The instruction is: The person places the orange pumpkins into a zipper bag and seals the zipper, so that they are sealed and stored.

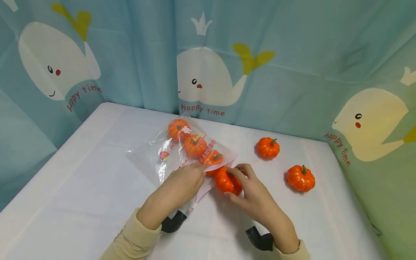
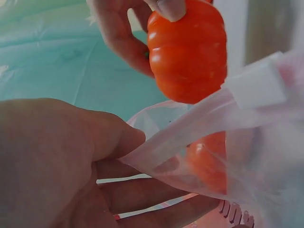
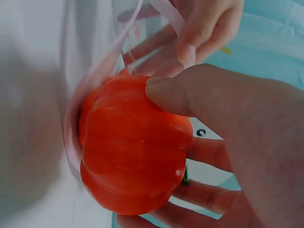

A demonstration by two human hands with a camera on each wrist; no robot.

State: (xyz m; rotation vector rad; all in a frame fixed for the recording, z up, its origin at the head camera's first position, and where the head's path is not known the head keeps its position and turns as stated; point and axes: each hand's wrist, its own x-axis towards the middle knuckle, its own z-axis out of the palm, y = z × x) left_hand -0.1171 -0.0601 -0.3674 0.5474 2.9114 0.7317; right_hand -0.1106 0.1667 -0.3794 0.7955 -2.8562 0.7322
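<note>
A clear zip bag [image 1: 146,155] with pink printing lies on the table, several small orange toy pumpkins [image 1: 195,146] inside it. My left hand [image 1: 182,184] pinches the rim of the bag's mouth between thumb and fingers, holding it apart. With thumb and fingers my right hand [image 1: 255,191] grips another toy pumpkin [image 3: 135,147], which is right at the bag's mouth. Its green stem [image 3: 185,172] faces the right palm. In the left wrist view a white slider [image 2: 256,85] sits on the bag's pink zip edge.
Two more toy pumpkins stand on the table at the right, one farther back [image 1: 268,148] and one nearer [image 1: 300,178]. The white table [image 1: 81,173] is bordered behind and at the sides by a blue-green curtain [image 1: 299,54] with whale prints.
</note>
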